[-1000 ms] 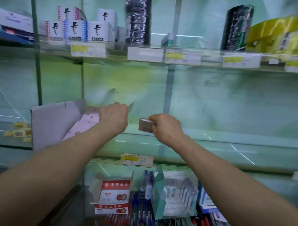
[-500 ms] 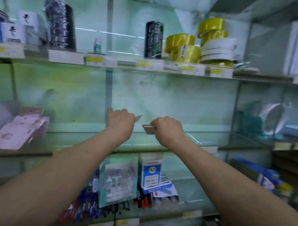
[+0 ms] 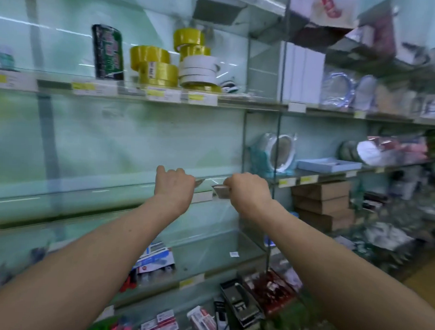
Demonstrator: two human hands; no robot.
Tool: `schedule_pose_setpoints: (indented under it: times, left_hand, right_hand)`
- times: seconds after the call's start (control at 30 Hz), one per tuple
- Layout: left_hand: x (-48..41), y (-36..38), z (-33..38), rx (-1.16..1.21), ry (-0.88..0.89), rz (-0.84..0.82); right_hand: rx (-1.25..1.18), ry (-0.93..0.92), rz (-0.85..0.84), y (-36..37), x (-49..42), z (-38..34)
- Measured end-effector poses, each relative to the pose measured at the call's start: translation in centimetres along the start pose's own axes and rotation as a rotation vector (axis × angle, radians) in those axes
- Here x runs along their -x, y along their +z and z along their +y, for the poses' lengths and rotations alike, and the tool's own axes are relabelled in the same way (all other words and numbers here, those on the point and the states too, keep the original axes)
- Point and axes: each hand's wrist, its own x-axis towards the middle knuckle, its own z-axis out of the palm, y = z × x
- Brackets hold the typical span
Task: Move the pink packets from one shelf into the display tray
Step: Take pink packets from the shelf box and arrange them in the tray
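Note:
My right hand grips a small stack of pinkish packets; only the stack's left end shows past my fingers. My left hand is curled, and a thin pale packet edge sticks out at its right side. Both hands are held out in front of a bare glass shelf at chest height, a short gap between them. The display tray and the other pink packets are out of view.
Yellow and white tape rolls and a dark roll stand on the shelf above. To the right are a round mirror, a flat blue box and brown cartons. Lower shelves hold staplers and small boxes.
The view has swung right along the shelves; the tray with pink packets slid off the left edge. Both hands kept their grips and their spacing.

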Motion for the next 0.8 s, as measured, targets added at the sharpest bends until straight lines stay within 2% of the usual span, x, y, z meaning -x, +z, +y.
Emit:
schedule_pose_setpoints:
  times: [0.4, 0.6, 0.8]
  left_hand:
    - [-3.2, -2.4, 13.0, 0.079, 0.234, 0.050]
    - [-7.5, -1.6, 19.1, 0.155, 0.284, 0.068]
    - [-13.0, -0.4, 25.3, 0.197, 0.331, 0.076]
  right_hand:
    - [0.100, 0.236, -0.072, 0.2, 4.1, 12.2]
    - [0.132, 0.274, -0.125, 2.0, 3.2, 18.2]
    - [0.195, 0.305, -0.111, 3.3, 0.4, 24.3]
